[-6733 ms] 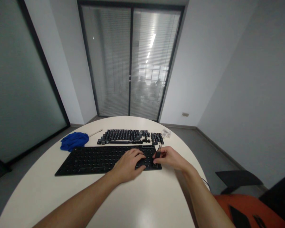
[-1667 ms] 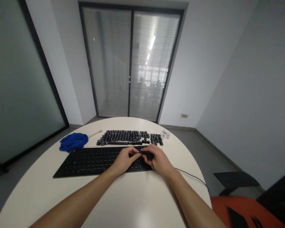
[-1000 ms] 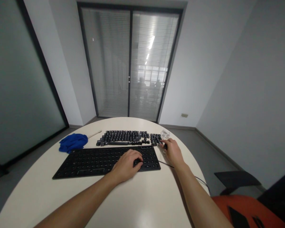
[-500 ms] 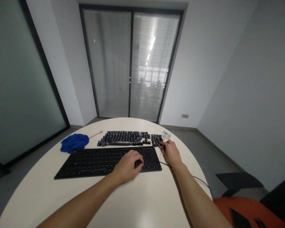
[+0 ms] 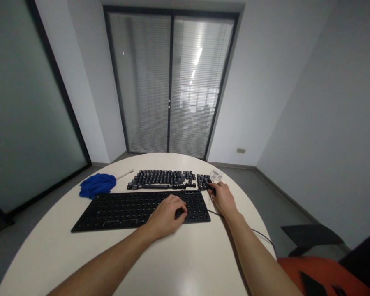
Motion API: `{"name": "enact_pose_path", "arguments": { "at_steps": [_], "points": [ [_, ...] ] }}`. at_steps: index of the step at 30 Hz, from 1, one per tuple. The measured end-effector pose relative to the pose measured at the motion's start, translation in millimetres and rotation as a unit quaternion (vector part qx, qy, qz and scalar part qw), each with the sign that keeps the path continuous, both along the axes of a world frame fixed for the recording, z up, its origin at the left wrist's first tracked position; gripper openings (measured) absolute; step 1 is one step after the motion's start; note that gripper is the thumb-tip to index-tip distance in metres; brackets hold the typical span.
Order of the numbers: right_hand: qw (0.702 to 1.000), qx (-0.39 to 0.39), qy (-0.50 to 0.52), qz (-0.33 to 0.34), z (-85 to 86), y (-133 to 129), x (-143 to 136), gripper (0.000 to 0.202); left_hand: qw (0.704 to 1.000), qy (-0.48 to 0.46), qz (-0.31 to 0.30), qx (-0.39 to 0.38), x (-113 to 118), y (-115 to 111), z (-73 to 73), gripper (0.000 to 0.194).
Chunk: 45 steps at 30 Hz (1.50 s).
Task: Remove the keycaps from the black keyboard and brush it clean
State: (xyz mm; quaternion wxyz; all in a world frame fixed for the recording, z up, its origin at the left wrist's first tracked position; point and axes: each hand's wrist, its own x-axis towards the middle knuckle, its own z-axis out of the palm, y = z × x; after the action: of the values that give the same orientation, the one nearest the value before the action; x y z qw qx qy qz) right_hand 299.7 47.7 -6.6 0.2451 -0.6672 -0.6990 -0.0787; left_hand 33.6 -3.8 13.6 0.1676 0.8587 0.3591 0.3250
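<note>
A black keyboard (image 5: 120, 209) with its keycaps off lies on the round table. My left hand (image 5: 168, 216) rests over its right half, thumb and forefinger curled together; whatever they may hold is hidden. Beyond the keyboard, rows of loose black keycaps (image 5: 158, 177) are laid out in key order. At the near right corner of the number-pad keycaps (image 5: 202, 181), the fingertips of my right hand (image 5: 223, 198) pinch what looks like a dark keycap, partly covered by the fingers. Thin wire (image 5: 211, 198) shows just below that hand.
A blue cloth (image 5: 98, 185) and a pale-handled stick (image 5: 125, 174) lie at the left. Crumpled clear plastic (image 5: 216, 175) sits behind my right hand. A black cable (image 5: 262, 235) runs under my right forearm past the table edge, toward an orange chair (image 5: 314, 271).
Hardly anything differs. The view has shifted very slightly, and both hands keep their places and grips.
</note>
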Motion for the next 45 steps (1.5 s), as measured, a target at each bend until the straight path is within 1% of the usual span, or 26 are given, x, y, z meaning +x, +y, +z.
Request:
{"name": "enact_pose_path", "arguments": {
  "at_steps": [4,10,15,18,20,22,26,30,33,35,38,41,43,45],
  "points": [
    [1.0,0.009,0.013,-0.008,2.4,-0.3,-2.3,0.028,1.0,0.015,-0.004,0.001,-0.4,-1.3,0.9,0.008],
    [0.999,0.036,0.037,-0.002,12.0,-3.3,-6.2,0.019,0.999,0.029,-0.017,0.009,-0.8,-4.2,1.5,0.006],
    [0.997,0.041,0.068,0.016,18.1,-7.0,-8.5,0.012,0.999,0.03,-0.04,0.004,-0.5,-9.1,2.4,0.005],
    [0.995,0.041,0.086,0.028,19.3,-10.9,-11.0,0.01,0.998,0.022,-0.058,0.002,1.0,-11.7,1.0,0.005],
    [0.993,0.041,0.097,0.048,19.0,-13.8,-13.3,0.015,0.997,0.016,-0.07,0.003,2.4,-12.5,-0.6,0.005],
    [0.99,0.034,0.104,0.084,18.6,-16.5,-16.3,0.02,0.997,0.015,-0.077,0.007,3.3,-12.8,-1.3,0.004],
    [0.982,0.014,0.097,0.16,20.4,-20.7,-23.5,0.022,0.996,0.026,-0.089,0.014,1.5,-13.7,3.0,0.007],
    [0.976,0.001,0.082,0.202,24.7,-25.2,-30.2,0.025,0.989,0.06,-0.133,0.018,-1.7,-18.1,10.9,0.016],
    [0.973,-0.014,0.08,0.215,26.2,-29.4,-33.0,0.026,0.98,0.104,-0.168,0.035,0.2,-23.1,10.5,0.03],
    [0.972,-0.021,0.089,0.216,26.2,-31.7,-33.4,0.027,0.974,0.132,-0.176,0.05,3.4,-26.2,6.7,0.037],
    [0.972,-0.019,0.113,0.206,26.7,-32.5,-31.2,0.025,0.972,0.155,-0.162,0.071,7.6,-29.1,0.5,0.037],
    [0.973,-0.002,0.132,0.19,28.3,-29.3,-23.7,0.021,0.972,0.155,-0.152,0.091,9.1,-30.6,-2.3,0.037],
    [0.975,0.019,0.146,0.164,28.2,-25.4,-14.9,0.022,0.974,0.146,-0.136,0.103,9.4,-30.9,-2.5,0.036],
    [0.978,0.038,0.161,0.128,25.2,-20.9,-3.3,0.025,0.979,0.138,-0.108,0.108,9.5,-30.5,-2.5,0.035]
  ]
}}
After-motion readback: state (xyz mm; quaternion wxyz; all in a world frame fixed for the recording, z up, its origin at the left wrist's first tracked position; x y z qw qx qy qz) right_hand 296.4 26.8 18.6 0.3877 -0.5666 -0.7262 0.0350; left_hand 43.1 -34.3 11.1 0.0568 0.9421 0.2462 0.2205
